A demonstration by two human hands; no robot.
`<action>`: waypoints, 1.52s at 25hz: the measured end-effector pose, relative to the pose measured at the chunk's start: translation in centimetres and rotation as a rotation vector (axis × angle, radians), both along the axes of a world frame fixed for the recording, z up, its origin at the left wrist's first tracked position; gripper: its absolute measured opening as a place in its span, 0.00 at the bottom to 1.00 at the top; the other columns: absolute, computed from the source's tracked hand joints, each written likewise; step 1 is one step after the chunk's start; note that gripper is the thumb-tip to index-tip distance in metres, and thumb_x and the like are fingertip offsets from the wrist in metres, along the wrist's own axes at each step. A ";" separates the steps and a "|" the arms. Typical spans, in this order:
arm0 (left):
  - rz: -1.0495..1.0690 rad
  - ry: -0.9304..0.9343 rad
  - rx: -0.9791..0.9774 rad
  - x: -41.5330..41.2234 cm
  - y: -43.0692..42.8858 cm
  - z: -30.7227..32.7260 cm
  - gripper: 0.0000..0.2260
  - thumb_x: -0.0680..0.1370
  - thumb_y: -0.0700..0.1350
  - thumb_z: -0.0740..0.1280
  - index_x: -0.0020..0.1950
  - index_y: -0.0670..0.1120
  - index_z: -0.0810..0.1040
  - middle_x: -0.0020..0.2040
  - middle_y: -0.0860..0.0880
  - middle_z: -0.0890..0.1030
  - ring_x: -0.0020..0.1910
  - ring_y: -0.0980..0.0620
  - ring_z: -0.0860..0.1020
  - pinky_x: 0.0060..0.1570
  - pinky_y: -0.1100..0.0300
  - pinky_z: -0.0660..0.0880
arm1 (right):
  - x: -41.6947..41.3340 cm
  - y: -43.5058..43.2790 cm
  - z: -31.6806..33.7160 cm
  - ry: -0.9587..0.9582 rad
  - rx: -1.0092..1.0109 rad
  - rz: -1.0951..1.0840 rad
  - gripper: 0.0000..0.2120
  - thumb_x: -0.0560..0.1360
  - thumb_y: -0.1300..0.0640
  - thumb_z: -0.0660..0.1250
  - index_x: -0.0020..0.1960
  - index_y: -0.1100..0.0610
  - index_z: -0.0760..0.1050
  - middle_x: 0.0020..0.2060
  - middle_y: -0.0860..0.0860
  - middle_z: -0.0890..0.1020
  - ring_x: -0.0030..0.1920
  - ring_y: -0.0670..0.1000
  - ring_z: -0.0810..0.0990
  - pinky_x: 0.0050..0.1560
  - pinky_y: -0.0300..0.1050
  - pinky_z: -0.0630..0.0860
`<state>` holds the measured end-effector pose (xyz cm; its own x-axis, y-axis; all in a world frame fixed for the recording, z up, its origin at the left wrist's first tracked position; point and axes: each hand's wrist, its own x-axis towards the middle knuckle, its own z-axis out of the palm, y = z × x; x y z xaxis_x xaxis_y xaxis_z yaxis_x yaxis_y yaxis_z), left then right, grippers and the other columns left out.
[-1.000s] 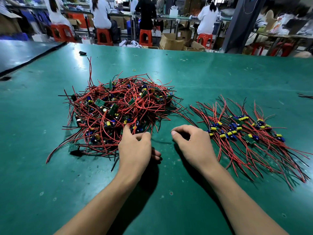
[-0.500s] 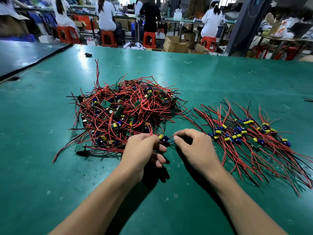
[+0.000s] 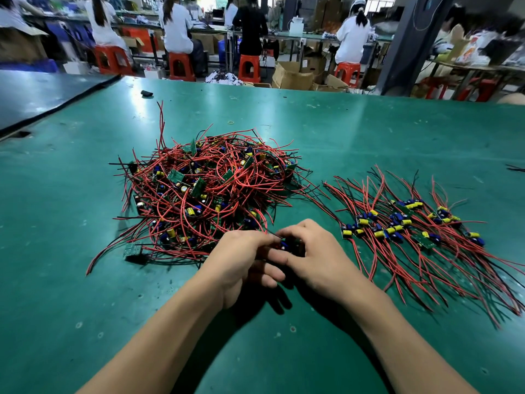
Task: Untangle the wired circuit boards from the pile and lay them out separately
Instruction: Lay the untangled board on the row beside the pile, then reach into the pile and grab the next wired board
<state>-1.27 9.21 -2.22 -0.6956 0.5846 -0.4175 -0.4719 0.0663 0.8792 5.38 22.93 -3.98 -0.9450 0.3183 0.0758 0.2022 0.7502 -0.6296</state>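
The wired circuit board (image 3: 284,245) being worked sits at the near edge of the pile (image 3: 210,189), low over the table (image 3: 85,280) and mostly hidden between the two hands; only a blue component and a short run of dark wire show. The left hand (image 3: 241,260) pinches it with thumb and forefinger, its other fingers curled underneath, while the right hand (image 3: 315,257) wraps its fingers round it from the other side. The board's leads cannot be traced, but they probably run back into the red tangle, so the pull is best made slow and low, toward the body. If a loop catches, it seems wiser to stop and thread the lead back out than to tug, since a jerk could strain the solder joints or drag neighbouring boards along. One hand could hold the board by its edges while the other follows each wire to its free end. Once clear, it belongs with the laid-out boards (image 3: 412,228) to the right, its leads fanned the same way and not crossing theirs. Beyond the table, people sit on red stools (image 3: 181,66) at other benches.
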 end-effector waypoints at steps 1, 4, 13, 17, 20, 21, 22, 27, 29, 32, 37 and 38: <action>-0.034 0.009 0.004 0.1 0.0 0.0 0.09 0.81 0.41 0.62 0.49 0.36 0.79 0.28 0.46 0.79 0.20 0.50 0.75 0.19 0.65 0.70 | 0.0 0.1 0.0 0.026 -0.001 -0.005 0.12 0.75 0.52 0.74 0.59 0.51 0.82 0.50 0.48 0.78 0.51 0.47 0.77 0.52 0.33 0.70; -0.125 0.046 0.036 0.5 0.1 0.0 0.09 0.82 0.42 0.62 0.56 0.37 0.77 0.31 0.44 0.81 0.21 0.48 0.76 0.19 0.63 0.71 | 0.3 1.1 0.5 0.043 -0.033 -0.088 0.08 0.73 0.55 0.76 0.52 0.51 0.83 0.44 0.45 0.80 0.43 0.43 0.77 0.43 0.24 0.67; 0.116 0.392 -0.028 2.2 0.5 -0.2 0.18 0.81 0.38 0.63 0.70 0.47 0.68 0.38 0.42 0.84 0.22 0.40 0.79 0.20 0.57 0.74 | 0.6 3.7 1.5 0.528 -0.577 -0.430 0.07 0.77 0.65 0.71 0.51 0.54 0.81 0.44 0.50 0.85 0.40 0.50 0.83 0.45 0.44 0.81; 0.301 0.440 0.155 1.8 0.2 0.1 0.20 0.81 0.46 0.65 0.72 0.46 0.65 0.44 0.45 0.84 0.24 0.39 0.79 0.22 0.55 0.75 | 0.4 3.8 2.4 0.648 -1.247 -0.363 0.06 0.78 0.68 0.66 0.48 0.59 0.80 0.36 0.51 0.83 0.35 0.47 0.82 0.37 0.37 0.80; 0.328 0.522 0.183 1.9 0.1 -0.1 0.24 0.82 0.51 0.63 0.76 0.52 0.62 0.46 0.46 0.85 0.25 0.38 0.80 0.25 0.55 0.76 | 0.5 4.2 2.8 0.618 -1.457 -0.307 0.08 0.79 0.66 0.63 0.49 0.58 0.79 0.38 0.51 0.84 0.35 0.46 0.83 0.36 0.37 0.81; 0.326 0.605 0.128 2.0 0.2 -0.2 0.27 0.81 0.51 0.64 0.78 0.56 0.58 0.46 0.46 0.85 0.28 0.38 0.81 0.28 0.53 0.78 | 0.4 4.1 2.8 0.593 -1.450 -0.285 0.08 0.79 0.66 0.62 0.49 0.57 0.79 0.40 0.52 0.85 0.35 0.46 0.83 0.36 0.36 0.80; 0.313 0.666 0.076 2.1 0.3 -0.4 0.28 0.81 0.50 0.65 0.79 0.57 0.57 0.46 0.45 0.85 0.30 0.37 0.81 0.32 0.51 0.79 | 0.4 3.9 2.8 0.556 -1.398 -0.260 0.08 0.79 0.66 0.63 0.50 0.56 0.79 0.43 0.51 0.86 0.35 0.45 0.83 0.35 0.36 0.79; 0.173 0.248 0.261 1.9 0.6 -0.3 0.10 0.81 0.50 0.63 0.57 0.46 0.78 0.41 0.41 0.84 0.23 0.43 0.79 0.22 0.59 0.75 | 0.6 3.0 1.9 0.251 -1.168 -0.002 0.18 0.69 0.62 0.74 0.58 0.56 0.78 0.54 0.55 0.86 0.45 0.50 0.81 0.48 0.44 0.73; 0.072 0.167 0.269 1.5 0.5 -0.3 0.11 0.80 0.52 0.66 0.51 0.45 0.79 0.37 0.42 0.82 0.24 0.43 0.79 0.22 0.59 0.76 | 0.7 2.7 1.7 0.200 -1.195 0.075 0.20 0.69 0.63 0.74 0.60 0.57 0.78 0.56 0.58 0.85 0.45 0.51 0.81 0.51 0.46 0.75; -0.015 0.117 0.232 1.3 0.3 -0.4 0.14 0.76 0.49 0.71 0.54 0.41 0.77 0.40 0.41 0.84 0.29 0.42 0.82 0.26 0.57 0.79 | 0.7 2.6 1.6 0.190 -1.186 0.115 0.22 0.69 0.64 0.74 0.63 0.58 0.76 0.57 0.58 0.85 0.47 0.50 0.85 0.47 0.40 0.81; -0.023 0.046 0.221 0.8 0.1 -0.6 0.07 0.76 0.38 0.70 0.52 0.41 0.75 0.44 0.36 0.84 0.33 0.44 0.83 0.31 0.58 0.79 | 0.6 2.6 1.9 0.192 -1.167 0.009 0.21 0.70 0.55 0.73 0.61 0.59 0.77 0.51 0.54 0.86 0.32 0.46 0.79 0.28 0.35 0.74; -0.022 0.025 0.229 0.6 0.1 -0.5 0.07 0.76 0.38 0.70 0.52 0.41 0.75 0.43 0.36 0.84 0.33 0.45 0.83 0.31 0.58 0.80 | 0.7 2.8 2.0 0.189 -1.205 -0.024 0.21 0.70 0.52 0.72 0.60 0.58 0.78 0.49 0.54 0.85 0.31 0.46 0.78 0.27 0.35 0.73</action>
<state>-0.62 9.29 -2.72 -0.6903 0.6771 -0.2551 -0.4507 -0.1265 0.8837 6.05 25.77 -1.96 -0.9439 0.2971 -0.1442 0.0375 -0.3375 -0.9406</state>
